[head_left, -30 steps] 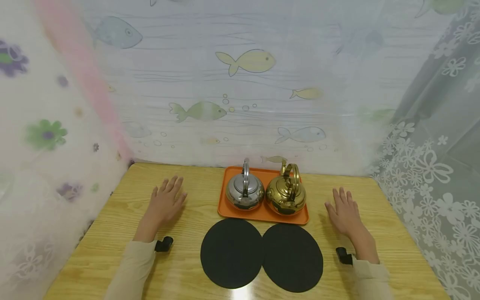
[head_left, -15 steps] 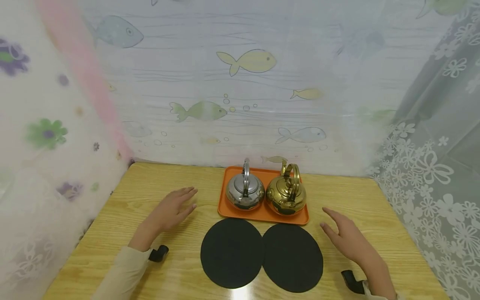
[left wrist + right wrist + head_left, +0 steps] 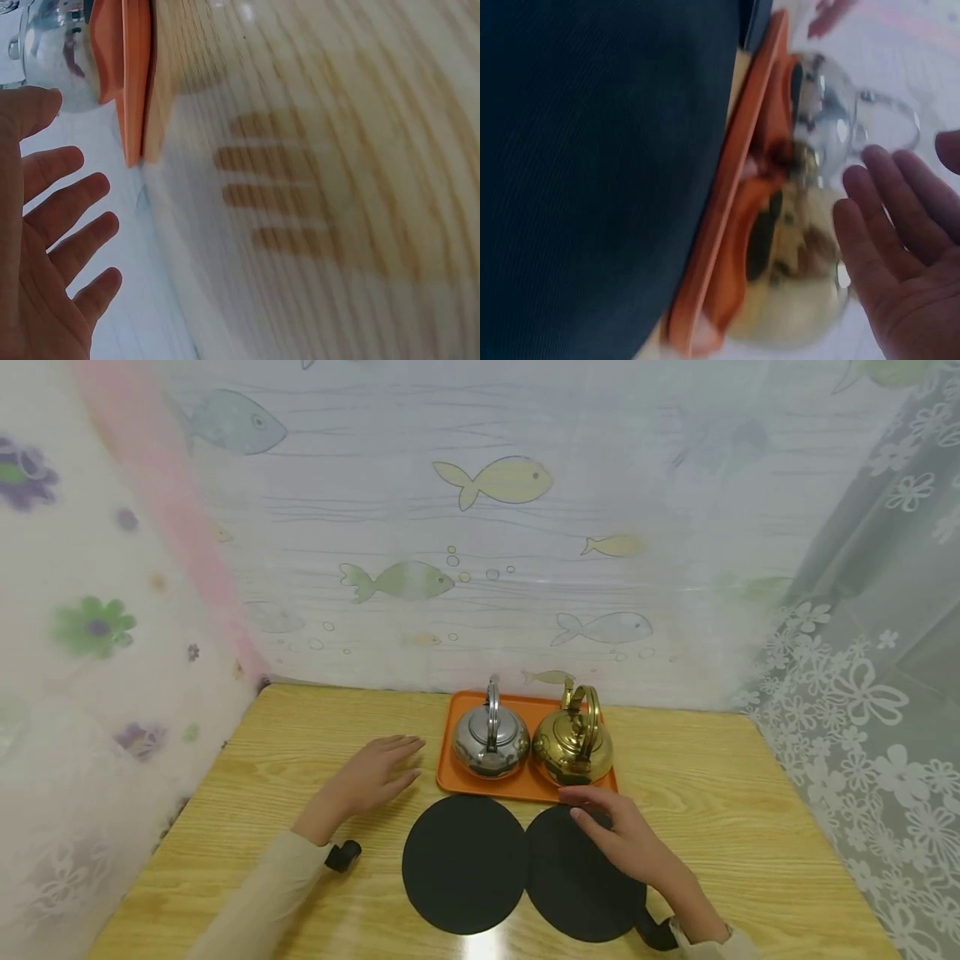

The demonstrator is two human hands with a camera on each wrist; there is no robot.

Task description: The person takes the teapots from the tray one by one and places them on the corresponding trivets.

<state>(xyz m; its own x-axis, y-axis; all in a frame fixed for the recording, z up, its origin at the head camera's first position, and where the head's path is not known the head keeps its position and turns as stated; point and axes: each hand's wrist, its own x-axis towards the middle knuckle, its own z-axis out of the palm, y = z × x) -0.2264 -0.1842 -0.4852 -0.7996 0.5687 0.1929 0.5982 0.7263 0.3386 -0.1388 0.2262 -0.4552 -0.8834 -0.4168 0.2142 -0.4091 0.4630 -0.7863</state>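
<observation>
Side by side on an orange tray (image 3: 495, 789) stand a silver kettle (image 3: 491, 743) and a gold kettle (image 3: 572, 747), their handles upright. My left hand (image 3: 372, 774) is over the table just left of the tray, fingers extended toward the silver kettle and holding nothing. My right hand (image 3: 618, 837) hovers over the right black round mat (image 3: 570, 893), its fingertips near the tray's front edge below the gold kettle. In the right wrist view the fingers of the right hand (image 3: 900, 232) are extended, with the gold kettle (image 3: 795, 277) behind them.
A second black round mat (image 3: 465, 864) lies to the left, edge to edge with the first, in front of the tray. The wooden table (image 3: 720, 777) ends at a fish-patterned curtain (image 3: 495, 568) behind, with more patterned curtains at both sides.
Both hands have left their flat spots on the table. The right hand has swung left over the right mat, and the left hand has moved right toward the tray. The kettles have stayed put.
</observation>
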